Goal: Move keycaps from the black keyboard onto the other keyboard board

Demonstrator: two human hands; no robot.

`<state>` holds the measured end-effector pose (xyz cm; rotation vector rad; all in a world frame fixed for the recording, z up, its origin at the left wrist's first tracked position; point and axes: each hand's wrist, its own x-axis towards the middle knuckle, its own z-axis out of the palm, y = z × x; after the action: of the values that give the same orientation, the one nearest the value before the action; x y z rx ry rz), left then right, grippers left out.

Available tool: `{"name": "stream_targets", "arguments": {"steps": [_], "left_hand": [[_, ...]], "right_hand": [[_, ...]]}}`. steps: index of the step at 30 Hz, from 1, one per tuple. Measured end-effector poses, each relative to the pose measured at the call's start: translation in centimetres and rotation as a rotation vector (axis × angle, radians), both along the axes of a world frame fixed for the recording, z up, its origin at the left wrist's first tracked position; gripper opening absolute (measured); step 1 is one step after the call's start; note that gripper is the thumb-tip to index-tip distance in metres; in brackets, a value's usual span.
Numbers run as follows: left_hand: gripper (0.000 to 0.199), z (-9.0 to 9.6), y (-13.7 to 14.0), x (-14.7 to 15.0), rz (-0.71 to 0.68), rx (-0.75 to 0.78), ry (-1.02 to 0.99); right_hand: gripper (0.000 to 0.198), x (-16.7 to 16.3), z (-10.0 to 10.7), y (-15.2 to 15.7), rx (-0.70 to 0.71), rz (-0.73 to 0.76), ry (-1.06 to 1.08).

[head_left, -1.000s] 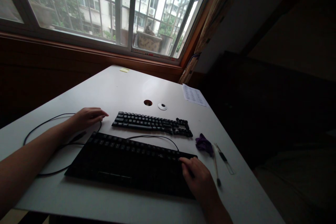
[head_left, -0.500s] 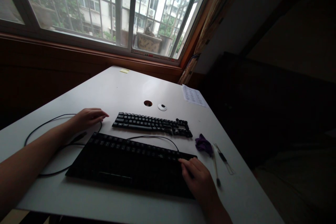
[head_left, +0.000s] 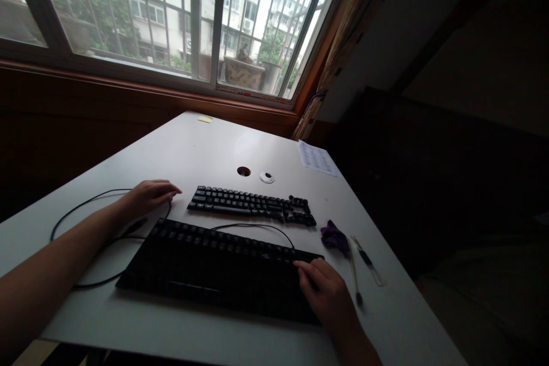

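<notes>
A black keyboard lies across the near part of the table. Keycaps fill its upper rows; its lower part looks dark and bare. Over its right end is my right hand, fingers curled and fingertips at the upper key rows; whatever they pinch is hidden. My left hand lies on the table beyond the keyboard's left end, fingers stretched out and holding nothing. Just right of its fingertips, loose black keycaps are laid out in keyboard order.
A black cable loops under my left forearm. On the right lie a purple cloth, a thin brush and a wire keycap puller. Behind the keycaps are a table hole and its white cover. A printed sheet lies at the far right.
The view has shifted slightly, so everything sits a little further right. Both hands keep nearly the same places and poses relative to the keyboard and keycaps.
</notes>
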<state>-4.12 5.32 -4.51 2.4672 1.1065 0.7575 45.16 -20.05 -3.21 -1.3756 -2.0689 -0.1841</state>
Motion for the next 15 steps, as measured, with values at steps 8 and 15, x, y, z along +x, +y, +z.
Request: {"name": "stream_targets", "arguments": {"steps": [8, 15], "left_hand": [[0.038, 0.29, -0.18, 0.14, 0.008, -0.021, -0.033], [0.042, 0.42, -0.38, 0.05, 0.028, -0.04, -0.044]], "right_hand": [[0.021, -0.13, 0.15, 0.09, 0.011, -0.011, 0.022], [0.02, -0.1, 0.06, 0.09, 0.022, -0.012, 0.0]]}}
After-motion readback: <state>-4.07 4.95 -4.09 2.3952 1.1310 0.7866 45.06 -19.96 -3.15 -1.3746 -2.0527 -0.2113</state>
